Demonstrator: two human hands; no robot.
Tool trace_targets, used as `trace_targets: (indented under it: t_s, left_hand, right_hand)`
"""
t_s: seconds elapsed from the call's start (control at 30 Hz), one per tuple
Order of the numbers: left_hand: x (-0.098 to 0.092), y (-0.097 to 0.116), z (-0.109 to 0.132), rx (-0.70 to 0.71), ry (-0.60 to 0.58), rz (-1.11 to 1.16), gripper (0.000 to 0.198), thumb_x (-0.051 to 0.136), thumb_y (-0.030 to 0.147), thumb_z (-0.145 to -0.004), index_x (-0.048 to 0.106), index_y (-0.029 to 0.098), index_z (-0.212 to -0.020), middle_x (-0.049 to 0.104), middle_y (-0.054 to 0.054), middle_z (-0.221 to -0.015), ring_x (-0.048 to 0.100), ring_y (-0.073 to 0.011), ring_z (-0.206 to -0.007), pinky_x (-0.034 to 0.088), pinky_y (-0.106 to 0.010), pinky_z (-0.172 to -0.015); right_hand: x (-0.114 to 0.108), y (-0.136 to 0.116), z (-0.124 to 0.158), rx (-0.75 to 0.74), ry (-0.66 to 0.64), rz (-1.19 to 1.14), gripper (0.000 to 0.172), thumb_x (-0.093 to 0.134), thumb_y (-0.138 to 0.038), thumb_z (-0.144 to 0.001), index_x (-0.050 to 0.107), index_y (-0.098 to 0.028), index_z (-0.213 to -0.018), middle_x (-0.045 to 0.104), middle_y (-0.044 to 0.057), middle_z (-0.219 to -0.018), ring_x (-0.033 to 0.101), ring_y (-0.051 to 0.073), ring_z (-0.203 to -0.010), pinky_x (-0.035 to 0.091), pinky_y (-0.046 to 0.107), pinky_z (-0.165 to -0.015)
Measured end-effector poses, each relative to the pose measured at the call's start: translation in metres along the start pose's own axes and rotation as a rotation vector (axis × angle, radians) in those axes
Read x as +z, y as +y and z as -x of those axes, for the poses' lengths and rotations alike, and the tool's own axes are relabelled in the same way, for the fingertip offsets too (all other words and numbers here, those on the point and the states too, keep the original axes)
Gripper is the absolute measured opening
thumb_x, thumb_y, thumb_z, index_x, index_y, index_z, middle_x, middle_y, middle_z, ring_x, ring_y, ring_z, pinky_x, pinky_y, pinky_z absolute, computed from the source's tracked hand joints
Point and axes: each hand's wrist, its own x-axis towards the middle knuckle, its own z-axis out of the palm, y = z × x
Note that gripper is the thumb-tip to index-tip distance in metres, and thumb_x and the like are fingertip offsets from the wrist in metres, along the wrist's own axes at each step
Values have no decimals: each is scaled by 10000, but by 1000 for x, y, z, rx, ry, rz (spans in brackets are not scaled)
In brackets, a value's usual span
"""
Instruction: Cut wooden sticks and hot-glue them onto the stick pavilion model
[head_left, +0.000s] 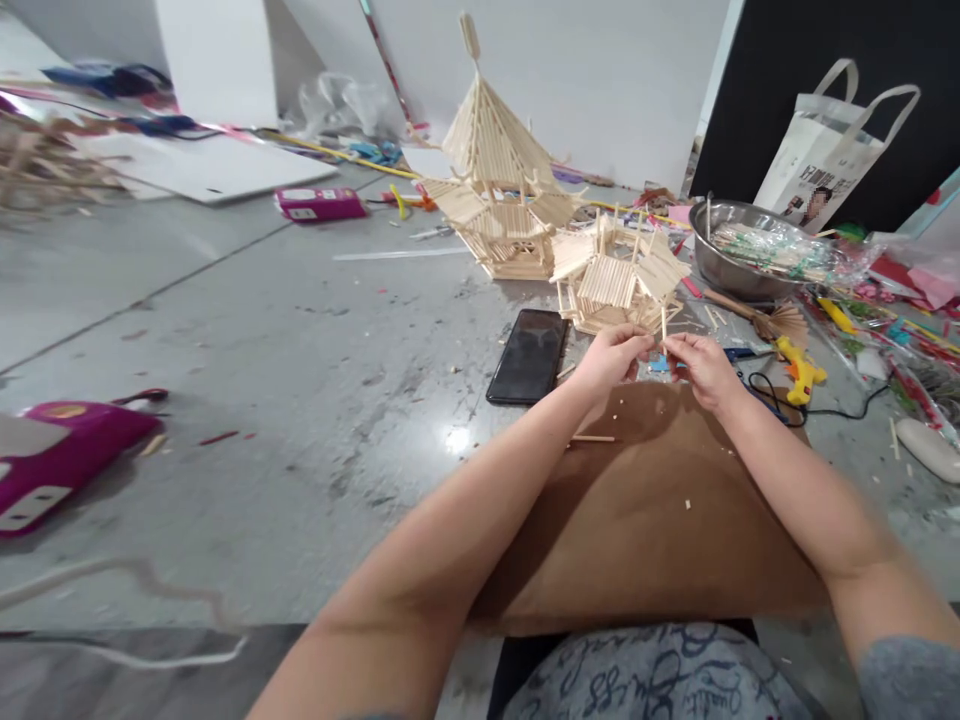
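Note:
My right hand (pixel 700 366) pinches a short wooden stick (pixel 664 324), which stands nearly upright above the fingertips. Just beside it, my left hand (pixel 616 354) has thumb and fingers pressed together; whatever is between them is too small to make out. Right behind both hands is a low pavilion model (pixel 609 280) built of pale wooden sticks, with flared roof panels and upright posts. Farther back rises a taller pagoda model (pixel 504 150) with a pointed roof. A black phone (pixel 528 357) lies left of my left hand.
Brown cardboard (pixel 660 510) lies under my forearms, with stick scraps on it. A yellow glue gun (pixel 801 372) and its cord are at right. Behind are a metal bowl (pixel 739 282) of wrapped sticks and a white bag (pixel 817 160). Purple power strips (pixel 321 204) sit at left.

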Motion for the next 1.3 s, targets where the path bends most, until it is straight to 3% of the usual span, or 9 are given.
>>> trace_targets:
  t_s: [0.17,0.3,0.37,0.57,0.77,1.1,1.3]
  left_hand:
    - [20,-5,9,-1,-43,-140,95,530,233,-680,556,158,-733,503,45,-571,382,-46,-375,279,-203,-391]
    - [24,-13,21,223,173,-410,156,586,185,-638,585,169,-794,566,10,-766,418,-52,-502,347,-206,-519]
    - [26,-17,28,255,233,-446,198,605,200,-641,603,171,-837,578,-4,-820,430,-59,-547,358,-207,-560]
    - [43,-24,38,0,202,-65,234,596,294,-698,644,132,-860,592,0,-683,466,-69,-575,356,-196,-555]
    - [48,-26,42,-128,136,258,262,675,334,-622,656,120,-773,616,-3,-655,515,-65,-569,378,-191,-549]
    - [45,-31,46,-185,65,371,227,704,308,-593,617,127,-700,593,16,-599,525,-74,-521,422,-214,-533]
    - [43,-42,46,-115,46,355,232,682,329,-627,597,130,-711,584,15,-609,529,-77,-559,432,-226,-583]
  right_hand:
    - [-21,11,26,2,-27,33,297,685,-425,-564,559,-162,-617,492,-61,-472,409,50,-421,329,191,-406]
    - [-34,24,36,-7,-47,107,308,680,-438,-574,563,-158,-627,509,-55,-473,429,62,-423,339,203,-421]
    - [-39,29,38,-28,-37,127,305,672,-439,-586,568,-157,-637,519,-54,-481,432,63,-428,339,205,-432]
    - [-40,35,42,-147,-23,200,270,619,-431,-663,579,-165,-693,529,-57,-518,431,63,-457,350,211,-482]
    - [-30,42,48,-150,-73,178,274,604,-436,-671,581,-166,-714,487,-68,-512,392,61,-453,335,210,-465]
    - [-19,40,57,-135,-86,191,249,592,-420,-675,562,-173,-690,513,-57,-522,445,75,-451,366,225,-472]
    - [-19,39,57,-208,-91,368,245,541,-421,-725,587,-183,-688,581,-10,-631,508,115,-552,399,249,-546]
